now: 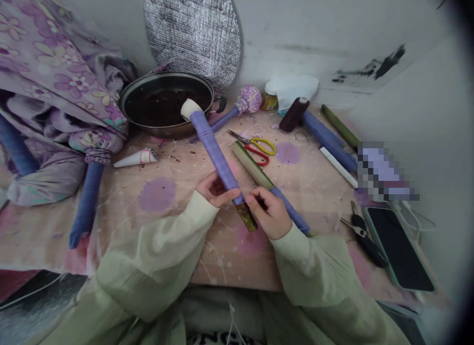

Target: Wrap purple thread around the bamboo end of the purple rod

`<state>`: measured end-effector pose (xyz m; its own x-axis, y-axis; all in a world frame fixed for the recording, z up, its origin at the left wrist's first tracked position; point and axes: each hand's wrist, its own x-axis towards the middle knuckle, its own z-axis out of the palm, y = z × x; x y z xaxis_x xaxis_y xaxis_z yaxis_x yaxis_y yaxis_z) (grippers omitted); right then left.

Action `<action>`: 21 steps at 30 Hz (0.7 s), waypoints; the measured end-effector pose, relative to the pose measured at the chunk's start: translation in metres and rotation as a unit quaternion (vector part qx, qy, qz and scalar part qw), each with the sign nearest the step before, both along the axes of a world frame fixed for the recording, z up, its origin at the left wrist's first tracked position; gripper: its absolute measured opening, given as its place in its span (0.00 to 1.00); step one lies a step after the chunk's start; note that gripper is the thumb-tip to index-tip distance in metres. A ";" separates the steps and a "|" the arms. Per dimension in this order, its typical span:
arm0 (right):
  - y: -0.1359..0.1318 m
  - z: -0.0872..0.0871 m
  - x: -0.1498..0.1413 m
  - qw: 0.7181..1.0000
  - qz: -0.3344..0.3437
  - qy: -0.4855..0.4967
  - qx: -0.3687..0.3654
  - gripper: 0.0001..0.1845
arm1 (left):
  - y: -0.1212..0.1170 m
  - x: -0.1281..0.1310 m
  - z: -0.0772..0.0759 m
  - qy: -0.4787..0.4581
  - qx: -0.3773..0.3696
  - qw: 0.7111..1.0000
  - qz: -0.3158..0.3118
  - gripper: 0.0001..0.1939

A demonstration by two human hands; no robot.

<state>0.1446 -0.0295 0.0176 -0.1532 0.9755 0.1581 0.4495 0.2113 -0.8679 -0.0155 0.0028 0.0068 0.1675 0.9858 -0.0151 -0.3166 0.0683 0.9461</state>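
Note:
My left hand (pixel 215 188) grips a stick wrapped in purple cloth (pixel 215 150), which points up and away toward the pan and ends in a white cap (pixel 189 109). Its bare greenish lower end (pixel 247 217) pokes out between my hands. My right hand (pixel 269 212) is closed, its thumb and fingers pinching at the stick's lower wrapped edge. Under my right hand lies a second green bamboo stick (pixel 252 165), partly wrapped in purple (pixel 294 214), flat on the table.
A dark pan (pixel 167 104) sits at the back with a foil sheet (pixel 192 33) behind. Scissors with yellow and red handles (pixel 259 147), a dark thread spool (pixel 293 114), more wrapped sticks (pixel 328 140), a paper cone (pixel 136 158), a phone (pixel 398 246) and pliers (pixel 365 236) lie around. Floral cloth (pixel 48 63) piles left.

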 end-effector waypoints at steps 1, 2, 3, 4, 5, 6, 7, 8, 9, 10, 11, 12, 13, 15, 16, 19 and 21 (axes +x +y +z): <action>0.000 0.000 0.000 1.000 0.002 0.020 -0.016 0.14 | -0.001 0.000 0.001 -0.006 -0.002 1.000 -0.007 0.32; 0.000 -0.001 0.000 0.999 0.004 0.038 -0.030 0.15 | -0.001 -0.001 0.002 -0.014 -0.005 1.000 -0.016 0.32; 0.000 -0.001 0.000 0.997 0.005 0.055 -0.045 0.15 | -0.002 -0.001 0.003 -0.023 -0.010 0.999 -0.025 0.33; 0.000 -0.002 0.000 0.996 0.007 0.071 -0.059 0.16 | -0.003 -0.001 0.005 -0.034 -0.014 0.999 -0.035 0.33; 0.000 -0.003 0.000 0.994 0.010 0.085 -0.073 0.16 | -0.003 0.000 0.006 -0.044 -0.019 0.998 -0.045 0.33; 0.000 -0.004 0.000 0.991 0.013 0.099 -0.086 0.16 | -0.004 0.000 0.007 -0.052 -0.023 0.997 -0.053 0.32; -0.001 -0.005 0.000 0.989 0.016 0.110 -0.095 0.17 | -0.004 0.000 0.008 -0.058 -0.028 0.996 -0.059 0.32; -0.001 -0.005 0.000 0.987 0.019 0.121 -0.102 0.17 | -0.004 0.000 0.009 -0.061 -0.033 0.996 -0.062 0.31; -0.001 -0.005 0.000 0.986 0.021 0.128 -0.105 0.17 | -0.004 0.000 0.009 -0.061 -0.038 0.995 -0.063 0.31; -0.001 -0.005 0.000 0.985 0.022 0.133 -0.106 0.17 | -0.004 0.000 0.009 -0.058 -0.041 0.996 -0.062 0.32; -0.001 -0.004 0.000 0.985 0.022 0.136 -0.105 0.17 | -0.004 0.000 0.010 -0.053 -0.041 0.996 -0.062 0.31; -0.001 -0.004 -0.001 0.985 0.021 0.139 -0.105 0.17 | -0.004 0.000 0.009 -0.047 -0.037 0.996 -0.062 0.30; -0.001 -0.003 -0.001 0.984 0.021 0.141 -0.104 0.17 | -0.005 0.000 0.009 -0.040 -0.030 0.997 -0.064 0.27; 0.000 -0.002 -0.002 0.983 0.022 0.148 -0.103 0.17 | -0.005 0.000 0.009 -0.026 -0.016 0.997 -0.068 0.23; 0.000 -0.002 -0.002 0.982 0.023 0.155 -0.105 0.18 | -0.005 0.000 0.009 -0.023 -0.013 0.997 -0.068 0.21; 0.001 -0.001 -0.003 0.977 0.029 0.179 -0.116 0.19 | -0.005 0.000 0.009 -0.033 -0.032 0.997 -0.063 0.26; 0.001 -0.001 -0.003 0.974 0.035 0.188 -0.123 0.19 | -0.004 -0.001 0.010 -0.048 -0.054 0.995 -0.065 0.31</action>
